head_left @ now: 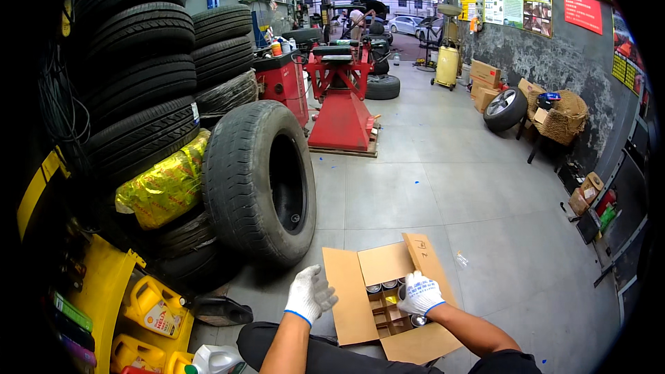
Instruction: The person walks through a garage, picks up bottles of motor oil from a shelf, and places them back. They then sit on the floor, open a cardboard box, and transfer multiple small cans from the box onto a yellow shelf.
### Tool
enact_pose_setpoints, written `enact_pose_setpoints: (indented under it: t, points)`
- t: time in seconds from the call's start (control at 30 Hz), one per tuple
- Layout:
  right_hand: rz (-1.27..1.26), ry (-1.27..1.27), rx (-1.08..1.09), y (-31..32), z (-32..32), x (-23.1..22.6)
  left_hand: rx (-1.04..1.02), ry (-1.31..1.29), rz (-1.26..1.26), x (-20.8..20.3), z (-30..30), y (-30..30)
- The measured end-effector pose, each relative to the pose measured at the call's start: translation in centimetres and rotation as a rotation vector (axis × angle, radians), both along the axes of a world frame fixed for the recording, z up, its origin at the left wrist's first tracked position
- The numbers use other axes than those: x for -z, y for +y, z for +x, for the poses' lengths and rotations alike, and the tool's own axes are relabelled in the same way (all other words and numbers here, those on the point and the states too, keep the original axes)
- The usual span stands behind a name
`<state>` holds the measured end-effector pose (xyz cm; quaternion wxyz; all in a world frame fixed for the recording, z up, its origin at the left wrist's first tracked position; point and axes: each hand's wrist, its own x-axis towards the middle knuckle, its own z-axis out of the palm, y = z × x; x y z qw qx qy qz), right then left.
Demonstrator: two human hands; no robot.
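Observation:
An open cardboard box (355,308) with its flaps folded out stands on the floor in front of me. Inside are cardboard dividers (388,315) and several round-ended metal cans (389,284), mostly along the far side. My right hand (420,294), in a white knitted glove with blue print, is over the box's right part, its fingers curled; what they hold is hidden. Just below it shows another silver can end (418,320). Left of the box, my left hand (309,294), gloved the same way, is raised with fingers apart, holding nothing.
A large worn tyre (253,180) stands left of the box, before stacked tyres (142,69). Yellow oil jugs (156,308) sit on a yellow rack at lower left. Farther off are a red tyre machine (343,121), a wheel (506,109) and a woven basket (564,118).

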<state>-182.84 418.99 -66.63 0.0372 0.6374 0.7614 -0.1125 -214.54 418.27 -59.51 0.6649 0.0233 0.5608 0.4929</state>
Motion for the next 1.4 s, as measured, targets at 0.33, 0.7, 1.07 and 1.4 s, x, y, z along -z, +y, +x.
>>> enact_pose_setpoints:
  t: [0.33,0.7,1.07,1.4]
  points:
    - [0.442,0.986,-0.281,-3.5,-8.3,-5.0,0.035,-0.281,0.231,1.9,3.1,2.0]
    - [0.005,0.309,0.292,1.5,7.1,26.2,-0.218,-0.214,0.229,0.1,0.9,2.0]
    - [-0.156,0.140,0.319,6.2,4.9,23.3,-0.227,-0.279,0.248,0.1,0.9,1.6]
    - [-0.354,-0.122,0.069,8.5,3.6,22.3,-0.180,-0.369,0.228,-0.5,0.3,0.9]
